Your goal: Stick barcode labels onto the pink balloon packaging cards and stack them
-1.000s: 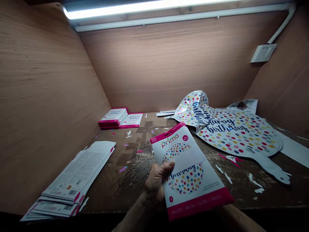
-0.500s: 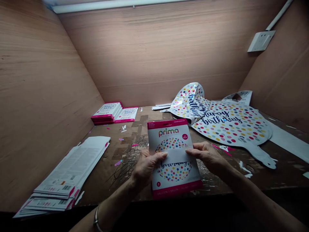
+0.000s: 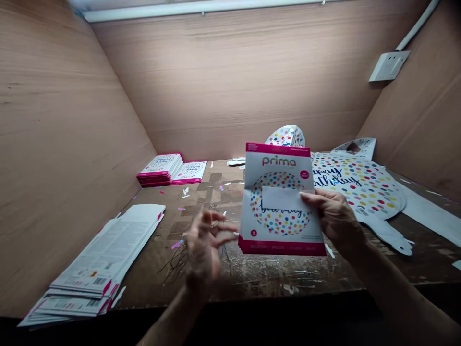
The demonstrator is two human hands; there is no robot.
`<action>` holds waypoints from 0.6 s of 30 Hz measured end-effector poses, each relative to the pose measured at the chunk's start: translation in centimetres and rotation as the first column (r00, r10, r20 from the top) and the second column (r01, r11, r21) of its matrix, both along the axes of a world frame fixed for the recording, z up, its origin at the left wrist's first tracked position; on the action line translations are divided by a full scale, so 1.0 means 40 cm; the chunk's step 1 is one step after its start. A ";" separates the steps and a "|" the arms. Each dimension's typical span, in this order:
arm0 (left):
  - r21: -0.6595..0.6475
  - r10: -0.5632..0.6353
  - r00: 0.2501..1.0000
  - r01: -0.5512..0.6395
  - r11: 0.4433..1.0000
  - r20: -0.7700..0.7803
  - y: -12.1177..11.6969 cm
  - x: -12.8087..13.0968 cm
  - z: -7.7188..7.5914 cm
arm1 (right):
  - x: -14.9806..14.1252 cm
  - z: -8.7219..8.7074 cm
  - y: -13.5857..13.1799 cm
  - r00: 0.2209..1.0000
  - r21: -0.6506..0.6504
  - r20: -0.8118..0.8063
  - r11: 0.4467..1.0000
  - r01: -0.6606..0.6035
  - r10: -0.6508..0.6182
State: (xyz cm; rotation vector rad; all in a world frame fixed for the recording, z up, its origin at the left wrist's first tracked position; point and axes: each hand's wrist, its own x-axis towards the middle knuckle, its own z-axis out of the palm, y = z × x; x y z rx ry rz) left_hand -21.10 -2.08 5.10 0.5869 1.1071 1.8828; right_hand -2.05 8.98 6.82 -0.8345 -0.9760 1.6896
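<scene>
My right hand (image 3: pixel 336 216) grips the right edge of a stack of balloon packages (image 3: pixel 284 226), its thumb on the front. The top one is white with pink bands, "prima" lettering and a dotted round print. Across the print lies a white paper strip (image 3: pixel 281 198), its right end by my right thumb. Left of the packages, my left hand (image 3: pixel 205 245) is off them, fingers spread and partly blurred, holding nothing. Behind and to the right lie flat dotted "happy birthday" foil balloons (image 3: pixel 360 187), partly hidden by the packages.
Piles of similar packages (image 3: pixel 160 168) stand at the back left. Flat printed card sleeves (image 3: pixel 108 254) lie stacked at the left front. Paper scraps (image 3: pixel 185 192) dot the brown tabletop (image 3: pixel 273 278). Wooden panels (image 3: pixel 216 86) enclose the sides and back; a white socket (image 3: pixel 389 66) is mounted at right.
My left hand has let go of the packages and opened to the left. My right hand has lifted them up and to the right, partly covering the balloons.
</scene>
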 end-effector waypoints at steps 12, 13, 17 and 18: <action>-0.095 -0.157 0.840 0.239 0.966 0.519 0.026 0.071 -0.102 | 0.044 -0.080 -0.037 0.984 -0.246 0.082 0.960 -0.134 0.159; -0.128 -0.074 0.870 0.155 0.980 0.488 0.029 0.054 -0.100 | 0.047 -0.100 -0.036 0.982 -0.270 0.087 0.953 -0.139 0.167; -0.281 0.024 0.993 0.010 0.960 0.118 0.036 0.007 -0.112 | 0.045 -0.176 -0.032 0.962 -0.334 0.166 0.930 -0.153 0.218; -0.310 0.014 1.000 -0.011 0.951 0.008 0.038 0.001 -0.118 | 0.041 -0.189 -0.032 0.948 -0.324 0.219 0.934 -0.154 0.232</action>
